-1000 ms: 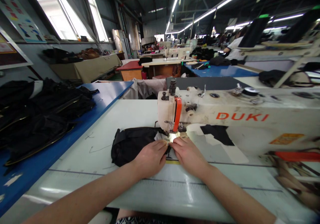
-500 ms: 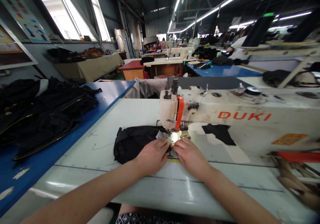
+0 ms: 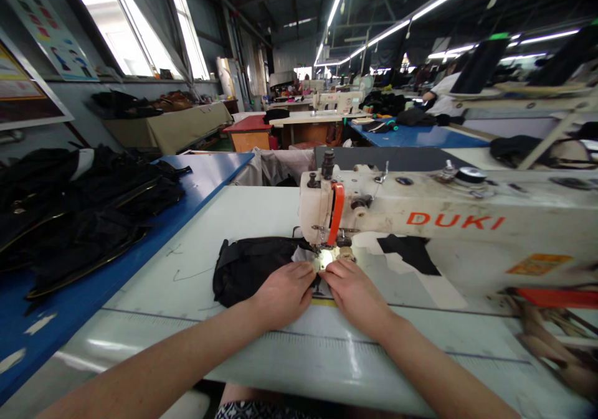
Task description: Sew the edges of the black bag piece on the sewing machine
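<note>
Lettering on the one machine is reading DUKI, in orange. Two hands are resting just before the machine's left end: the left hand and right hand are holding their fingers bent and close together — whether they are pinching anything, I cannot tell. One black pouch is lying left of the machine, partly behind the left hand. Two cones are standing beyond the machine — one black pile is lying well left of it.

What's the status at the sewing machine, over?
Left hand, right hand close together, grip hidden. Black fabric item at left hand. Machine head close ahead.
</note>
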Demonstrator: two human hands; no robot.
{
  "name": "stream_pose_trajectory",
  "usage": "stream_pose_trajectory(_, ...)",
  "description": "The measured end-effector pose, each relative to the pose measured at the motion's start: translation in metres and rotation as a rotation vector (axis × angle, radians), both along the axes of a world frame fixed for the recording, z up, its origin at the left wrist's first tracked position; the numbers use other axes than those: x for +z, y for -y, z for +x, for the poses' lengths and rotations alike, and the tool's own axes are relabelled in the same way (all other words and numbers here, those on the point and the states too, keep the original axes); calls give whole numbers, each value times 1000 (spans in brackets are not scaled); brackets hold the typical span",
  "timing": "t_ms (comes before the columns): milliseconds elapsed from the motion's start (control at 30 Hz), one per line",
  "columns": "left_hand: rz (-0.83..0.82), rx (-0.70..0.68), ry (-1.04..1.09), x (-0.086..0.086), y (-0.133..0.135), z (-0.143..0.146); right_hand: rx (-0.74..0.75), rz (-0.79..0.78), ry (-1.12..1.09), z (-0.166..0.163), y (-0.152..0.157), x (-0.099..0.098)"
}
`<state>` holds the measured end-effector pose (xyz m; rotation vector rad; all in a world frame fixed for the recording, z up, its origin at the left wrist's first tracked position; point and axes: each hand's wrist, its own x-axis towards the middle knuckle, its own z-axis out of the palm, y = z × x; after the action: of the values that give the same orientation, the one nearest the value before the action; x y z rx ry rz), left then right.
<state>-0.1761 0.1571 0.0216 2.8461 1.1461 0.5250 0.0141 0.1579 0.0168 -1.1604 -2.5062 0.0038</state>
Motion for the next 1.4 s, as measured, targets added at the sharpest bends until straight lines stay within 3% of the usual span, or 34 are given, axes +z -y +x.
stream_pose_trajectory(367,89,-5,-4,-3,0,1,-13,-2,33,1,4,5)
stream_pose_trajectory(533,155,-31,-18,-9,-3,-2,-62,93,-202,47,41,24)
stream_pose_trajectory(600,168,-33,-42,-13,-5,-3,-217,273,-388,87,62,30)
stream_pose_trajectory(733,204,-16,-65,-19,-7,-4,-774,655,-550,187,91,30)
stream_pose_trajectory(800,217,-19,-42,-21,-8,-4,-949,699,-596,231,95,24)
stream_pose_trajectory(867,224,-31,-13,-22,-9,-4,-1006,697,-592,262,95,15)
stream_pose_trajectory(1000,254,-30,-29,-20,-8,-5,-1014,716,-523,287,86,3)
stream_pose_trajectory(1400,284,-13,-109,-22,-9,-5,-933,732,-469,289,79,4)
